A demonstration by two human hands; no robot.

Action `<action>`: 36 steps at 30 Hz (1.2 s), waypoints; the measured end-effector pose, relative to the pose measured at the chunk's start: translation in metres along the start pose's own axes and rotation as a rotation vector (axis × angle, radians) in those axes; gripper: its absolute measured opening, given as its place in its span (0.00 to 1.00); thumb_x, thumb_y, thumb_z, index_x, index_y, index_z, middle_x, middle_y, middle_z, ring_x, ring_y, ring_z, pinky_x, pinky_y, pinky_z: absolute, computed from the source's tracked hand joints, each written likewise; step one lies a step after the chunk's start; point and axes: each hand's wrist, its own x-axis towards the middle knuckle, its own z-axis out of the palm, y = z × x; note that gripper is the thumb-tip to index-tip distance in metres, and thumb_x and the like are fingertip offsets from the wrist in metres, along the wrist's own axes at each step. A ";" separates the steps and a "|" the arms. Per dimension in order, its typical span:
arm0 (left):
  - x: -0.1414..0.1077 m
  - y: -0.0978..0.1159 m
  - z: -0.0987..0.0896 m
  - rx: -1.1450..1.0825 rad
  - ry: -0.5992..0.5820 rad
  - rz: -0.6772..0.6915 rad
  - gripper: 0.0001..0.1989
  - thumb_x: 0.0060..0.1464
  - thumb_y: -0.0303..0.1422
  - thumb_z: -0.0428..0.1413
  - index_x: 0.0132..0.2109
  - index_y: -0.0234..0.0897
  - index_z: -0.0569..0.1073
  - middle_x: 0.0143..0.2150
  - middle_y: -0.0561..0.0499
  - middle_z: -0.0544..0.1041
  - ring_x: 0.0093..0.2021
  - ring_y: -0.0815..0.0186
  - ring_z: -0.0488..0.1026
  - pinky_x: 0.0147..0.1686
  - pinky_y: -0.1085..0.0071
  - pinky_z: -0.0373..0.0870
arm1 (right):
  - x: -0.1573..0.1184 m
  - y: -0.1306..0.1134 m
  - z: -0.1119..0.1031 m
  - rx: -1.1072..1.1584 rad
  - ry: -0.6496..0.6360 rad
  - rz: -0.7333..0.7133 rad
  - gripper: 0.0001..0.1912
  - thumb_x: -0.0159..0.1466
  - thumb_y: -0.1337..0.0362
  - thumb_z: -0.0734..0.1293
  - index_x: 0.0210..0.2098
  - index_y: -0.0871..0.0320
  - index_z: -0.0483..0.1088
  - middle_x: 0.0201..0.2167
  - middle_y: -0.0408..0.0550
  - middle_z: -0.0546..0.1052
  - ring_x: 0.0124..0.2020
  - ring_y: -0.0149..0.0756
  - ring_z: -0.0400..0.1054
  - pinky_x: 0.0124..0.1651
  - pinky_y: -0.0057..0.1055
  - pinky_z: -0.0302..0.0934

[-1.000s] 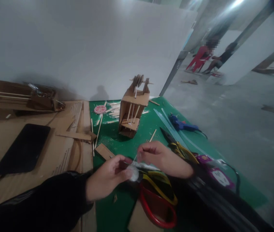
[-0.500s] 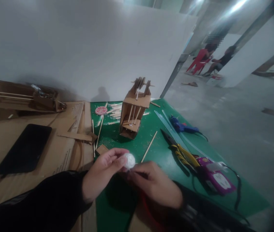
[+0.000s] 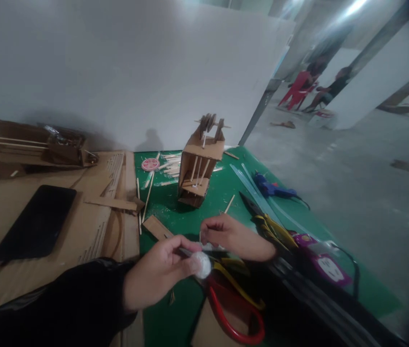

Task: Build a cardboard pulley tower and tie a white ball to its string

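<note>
My left hand (image 3: 166, 272) is closed around a small round white ball (image 3: 202, 265), pinching it between thumb and fingers; its material is hard to make out. My right hand (image 3: 222, 234) is closed in a pinch a little beyond and to the right of the ball, and what its fingertips hold is too small to name. Below the hands lie scissors with red handles (image 3: 228, 325) and a yellow-handled tool (image 3: 242, 286), partly hidden. A cardboard frame (image 3: 201, 149) with sticks and discs on top stands upright beyond my hands.
On the right are long-nose pliers (image 3: 274, 226), clear glue sticks (image 3: 253, 185), a blue glue gun (image 3: 272, 187) and a purple box (image 3: 329, 267). A round red tape (image 3: 150, 165), loose sticks (image 3: 171, 166), a black tablet (image 3: 34, 221) and a second cardboard model (image 3: 19, 144) lie left.
My right hand has moved up and away from the ball, exposing the scissors and yellow handles below. My left hand, still holding the ball, has shifted slightly down and right.
</note>
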 end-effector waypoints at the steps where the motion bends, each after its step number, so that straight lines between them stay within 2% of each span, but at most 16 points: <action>1: 0.001 -0.003 -0.001 0.011 0.012 -0.002 0.19 0.51 0.41 0.61 0.43 0.31 0.68 0.38 0.49 0.74 0.36 0.69 0.71 0.38 0.72 0.64 | -0.001 -0.002 0.000 -0.008 0.015 -0.016 0.10 0.60 0.66 0.61 0.24 0.63 0.69 0.20 0.40 0.65 0.24 0.27 0.57 0.27 0.23 0.50; 4: 0.007 -0.010 -0.004 0.026 0.061 0.006 0.20 0.47 0.41 0.64 0.38 0.32 0.66 0.34 0.52 0.72 0.34 0.71 0.68 0.36 0.73 0.63 | -0.005 -0.011 0.004 -0.056 0.037 -0.052 0.09 0.60 0.68 0.60 0.25 0.63 0.69 0.21 0.40 0.66 0.25 0.27 0.58 0.29 0.23 0.52; 7: 0.011 -0.013 -0.007 0.038 0.101 0.010 0.18 0.47 0.40 0.64 0.36 0.33 0.65 0.32 0.54 0.71 0.34 0.71 0.68 0.36 0.73 0.63 | -0.014 -0.022 0.013 -0.173 0.057 -0.057 0.10 0.60 0.69 0.59 0.25 0.62 0.69 0.20 0.39 0.66 0.23 0.26 0.56 0.26 0.22 0.50; 11: 0.013 -0.008 -0.009 -0.064 0.144 0.029 0.17 0.49 0.40 0.63 0.37 0.33 0.65 0.33 0.53 0.71 0.34 0.70 0.70 0.37 0.70 0.67 | -0.030 -0.034 0.027 -0.335 0.141 -0.139 0.12 0.64 0.67 0.58 0.26 0.61 0.69 0.21 0.40 0.67 0.22 0.26 0.57 0.26 0.23 0.48; 17: 0.011 0.002 -0.008 -0.108 0.262 0.144 0.12 0.52 0.36 0.61 0.38 0.35 0.67 0.32 0.53 0.74 0.33 0.71 0.71 0.35 0.74 0.67 | -0.039 -0.032 0.042 -0.291 0.064 -0.288 0.09 0.62 0.72 0.59 0.26 0.60 0.65 0.23 0.40 0.66 0.25 0.25 0.57 0.30 0.22 0.51; 21: 0.008 0.007 -0.007 -0.277 0.214 0.170 0.10 0.53 0.33 0.61 0.37 0.37 0.67 0.33 0.53 0.75 0.34 0.71 0.73 0.36 0.73 0.69 | -0.030 -0.017 0.044 -0.173 0.025 -0.233 0.12 0.64 0.69 0.58 0.26 0.61 0.67 0.21 0.40 0.64 0.23 0.26 0.56 0.28 0.22 0.51; 24: 0.007 0.009 -0.007 -0.313 0.183 0.150 0.09 0.52 0.32 0.62 0.37 0.36 0.69 0.34 0.53 0.76 0.33 0.70 0.74 0.36 0.73 0.71 | -0.021 -0.005 0.036 -0.055 0.030 -0.135 0.14 0.64 0.64 0.59 0.27 0.63 0.70 0.20 0.41 0.66 0.22 0.26 0.57 0.27 0.23 0.52; 27: 0.006 0.010 -0.008 -0.308 0.164 0.112 0.10 0.51 0.32 0.63 0.38 0.35 0.70 0.36 0.51 0.77 0.35 0.68 0.75 0.39 0.70 0.72 | -0.015 0.002 0.024 0.016 0.038 -0.073 0.13 0.62 0.62 0.61 0.27 0.64 0.72 0.19 0.42 0.67 0.22 0.27 0.58 0.26 0.23 0.53; 31: 0.005 0.010 -0.007 -0.275 0.142 0.016 0.14 0.49 0.33 0.64 0.41 0.33 0.71 0.38 0.48 0.76 0.39 0.65 0.75 0.42 0.67 0.72 | -0.008 0.009 0.014 0.081 -0.025 -0.045 0.10 0.58 0.63 0.63 0.25 0.63 0.69 0.19 0.41 0.66 0.22 0.27 0.57 0.26 0.23 0.52; 36: 0.008 0.005 -0.009 -0.140 0.091 -0.035 0.16 0.48 0.34 0.64 0.43 0.31 0.73 0.40 0.46 0.75 0.40 0.67 0.72 0.42 0.70 0.68 | -0.003 0.015 0.010 0.103 -0.007 0.006 0.10 0.59 0.63 0.62 0.25 0.63 0.69 0.19 0.39 0.64 0.21 0.25 0.54 0.24 0.22 0.49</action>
